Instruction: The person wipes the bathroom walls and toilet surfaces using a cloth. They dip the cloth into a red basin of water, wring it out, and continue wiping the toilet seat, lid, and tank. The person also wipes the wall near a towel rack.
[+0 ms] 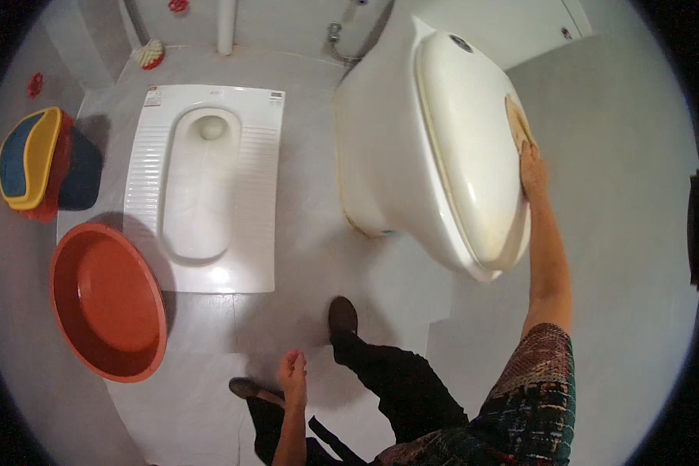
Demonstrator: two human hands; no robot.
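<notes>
A white sit-down toilet (392,147) stands to the right with its lid (470,132) down. My right hand (533,172) reaches over to the lid's right edge, fingers on a tan cloth (518,124) that lies against that edge. Part of the cloth is hidden under the fingers. Low in the middle, my left hand (293,378) hangs above the floor near my feet, its fingers curled in and touching no object that I can see.
A white squat toilet pan (260,186) is set in the grey floor at left centre. Beside it are an orange-red basin (151,342) and a blue bin (81,175) with a yellow-rimmed lid. A brush head (151,54) rests by the back wall, near a white pipe (225,27).
</notes>
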